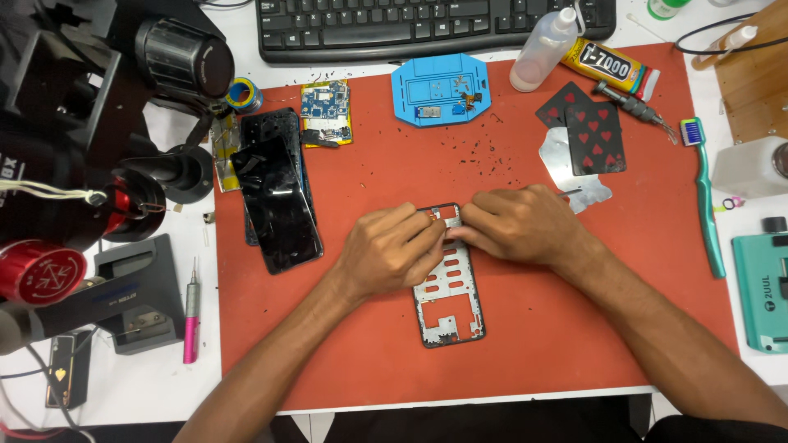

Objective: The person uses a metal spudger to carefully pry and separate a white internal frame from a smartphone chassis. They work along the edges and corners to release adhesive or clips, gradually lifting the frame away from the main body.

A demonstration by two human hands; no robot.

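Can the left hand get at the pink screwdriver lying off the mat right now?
Probably yes: the left hand rests on the phone frame, and only bare mat lies toward the pink screwdriver.

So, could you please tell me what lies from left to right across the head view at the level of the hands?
Pink screwdriver → dark phone screens → left hand → right hand → green toothbrush → teal device.
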